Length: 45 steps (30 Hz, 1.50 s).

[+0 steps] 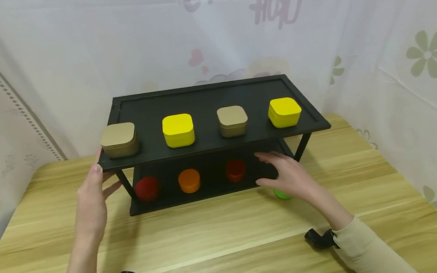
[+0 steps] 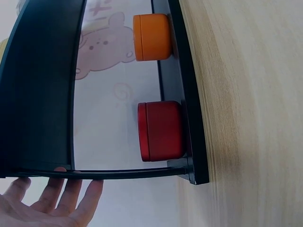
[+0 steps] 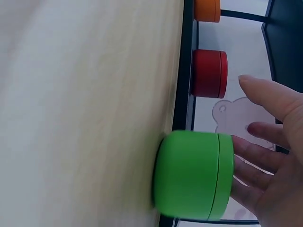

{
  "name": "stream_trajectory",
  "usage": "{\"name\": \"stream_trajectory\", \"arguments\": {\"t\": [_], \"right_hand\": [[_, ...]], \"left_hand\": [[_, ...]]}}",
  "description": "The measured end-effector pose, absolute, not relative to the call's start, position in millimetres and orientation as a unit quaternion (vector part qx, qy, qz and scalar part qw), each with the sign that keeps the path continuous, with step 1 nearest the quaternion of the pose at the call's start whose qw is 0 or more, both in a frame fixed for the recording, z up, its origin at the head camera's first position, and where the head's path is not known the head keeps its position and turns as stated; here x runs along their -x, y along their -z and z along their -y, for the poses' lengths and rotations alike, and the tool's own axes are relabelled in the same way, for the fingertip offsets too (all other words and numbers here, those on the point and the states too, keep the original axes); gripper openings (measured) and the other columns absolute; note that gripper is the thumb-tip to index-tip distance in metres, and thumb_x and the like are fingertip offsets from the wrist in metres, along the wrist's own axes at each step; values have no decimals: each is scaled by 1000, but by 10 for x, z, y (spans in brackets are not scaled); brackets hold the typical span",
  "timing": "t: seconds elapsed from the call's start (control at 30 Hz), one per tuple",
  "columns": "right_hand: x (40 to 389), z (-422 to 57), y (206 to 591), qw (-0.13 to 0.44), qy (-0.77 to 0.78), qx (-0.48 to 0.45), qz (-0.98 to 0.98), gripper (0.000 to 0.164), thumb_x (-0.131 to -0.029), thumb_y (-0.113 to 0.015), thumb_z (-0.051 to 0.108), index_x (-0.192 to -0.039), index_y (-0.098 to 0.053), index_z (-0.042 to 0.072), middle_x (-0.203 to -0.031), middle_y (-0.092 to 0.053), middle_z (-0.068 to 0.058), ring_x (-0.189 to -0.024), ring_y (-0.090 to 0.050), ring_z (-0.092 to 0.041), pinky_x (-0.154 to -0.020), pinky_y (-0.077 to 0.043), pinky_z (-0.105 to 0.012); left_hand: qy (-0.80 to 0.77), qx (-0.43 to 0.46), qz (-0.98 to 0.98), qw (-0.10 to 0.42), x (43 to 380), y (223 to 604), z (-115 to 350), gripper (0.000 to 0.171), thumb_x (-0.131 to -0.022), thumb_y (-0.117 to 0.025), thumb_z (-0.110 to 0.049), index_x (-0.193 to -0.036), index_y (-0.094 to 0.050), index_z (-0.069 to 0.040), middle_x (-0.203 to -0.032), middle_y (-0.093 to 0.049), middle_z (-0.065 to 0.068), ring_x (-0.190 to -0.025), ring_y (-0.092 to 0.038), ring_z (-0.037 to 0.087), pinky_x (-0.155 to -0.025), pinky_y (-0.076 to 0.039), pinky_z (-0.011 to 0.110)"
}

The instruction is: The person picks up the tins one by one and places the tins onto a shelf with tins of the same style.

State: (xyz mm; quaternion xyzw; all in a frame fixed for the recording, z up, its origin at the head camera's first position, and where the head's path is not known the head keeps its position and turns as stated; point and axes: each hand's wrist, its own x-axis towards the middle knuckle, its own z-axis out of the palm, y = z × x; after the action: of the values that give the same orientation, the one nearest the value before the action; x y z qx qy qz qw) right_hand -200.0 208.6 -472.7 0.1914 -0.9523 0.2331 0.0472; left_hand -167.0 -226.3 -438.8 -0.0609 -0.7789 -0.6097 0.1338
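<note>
My left hand [image 1: 92, 205] holds the left end of a black two-tier rack [image 1: 211, 145], thumb at the top tier's front corner. In the left wrist view its fingertips [image 2: 96, 187] lie along the end bar. The right hand [image 1: 289, 175] is held by the rack's right front, thumb and fingers spread apart. Just below it a round green lidded jar [image 3: 189, 175] stands at the rack's front edge, mostly covered by the hand in the head view. In the right wrist view, the right fingers [image 3: 255, 156] reach past the jar's lid, and nothing sits between thumb and fingers.
Two beige boxes [image 1: 119, 141] and two yellow boxes [image 1: 178, 131] alternate along the top tier. On the lower tier stand a dark red jar [image 2: 163, 131], an orange jar [image 1: 189, 181] and another red jar [image 1: 235, 171]. A patterned white curtain [image 1: 184, 40] hangs behind the wooden table [image 1: 204, 256].
</note>
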Motion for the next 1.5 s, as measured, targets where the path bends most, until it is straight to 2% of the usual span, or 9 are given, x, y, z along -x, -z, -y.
{"name": "stream_trajectory", "arguments": {"t": [0.27,0.53,0.87,1.0,1.23,1.4,1.5], "right_hand": [[1883,-2239,4734,67,-228,-203,950,70,-86,-84,36,-146,-58,11,-139,-67,-11,-126,-63,-34,-102,-55,-56],[1804,-2344,4722,57,-240,-204,947,70,-84,-86,33,-144,-59,8,-140,-66,-13,-127,-62,-35,-106,-53,-55],[1759,-2443,4759,41,-241,-206,948,67,-85,-86,31,-142,-61,8,-139,-66,-15,-123,-64,-36,-103,-54,-56],[1775,-2466,4759,32,-237,-209,948,67,-84,-86,33,-142,-61,10,-137,-66,-13,-121,-65,-34,-101,-55,-55],[1774,-2534,4764,9,-238,-210,948,67,-82,-88,31,-141,-62,11,-136,-68,-9,-111,-65,-25,-94,-56,-46],[1778,-2561,4758,3,-236,-220,946,67,-81,-89,30,-139,-62,11,-135,-69,-9,-111,-65,-25,-97,-56,-48],[1785,-2573,4758,0,-233,-227,946,67,-79,-90,29,-138,-63,10,-132,-69,-9,-108,-66,-22,-94,-57,-45]], "left_hand": [[615,60,774,135,1666,4391,2268,49,-113,-27,-42,-161,-33,-34,-167,-37,-6,-123,-54,-2,-90,-52,8],[625,61,767,135,1673,4389,2250,48,-113,-27,-42,-160,-35,-34,-166,-40,-5,-122,-55,0,-90,-53,9],[632,67,760,137,1688,4416,2246,48,-113,-29,-41,-160,-35,-32,-166,-38,-6,-122,-55,0,-90,-53,9],[639,66,753,142,1690,4420,2257,48,-113,-30,-40,-160,-37,-30,-165,-40,-6,-122,-55,1,-89,-53,8],[636,64,755,145,1697,4426,2247,48,-113,-29,-40,-159,-38,-31,-165,-41,-6,-122,-55,1,-89,-54,8],[630,64,760,146,1707,4417,2241,48,-113,-27,-40,-160,-36,-33,-166,-39,-6,-122,-55,1,-89,-53,8],[643,63,749,146,1710,4425,2243,48,-113,-29,-40,-160,-37,-32,-166,-38,-6,-122,-55,2,-88,-53,8]]}}
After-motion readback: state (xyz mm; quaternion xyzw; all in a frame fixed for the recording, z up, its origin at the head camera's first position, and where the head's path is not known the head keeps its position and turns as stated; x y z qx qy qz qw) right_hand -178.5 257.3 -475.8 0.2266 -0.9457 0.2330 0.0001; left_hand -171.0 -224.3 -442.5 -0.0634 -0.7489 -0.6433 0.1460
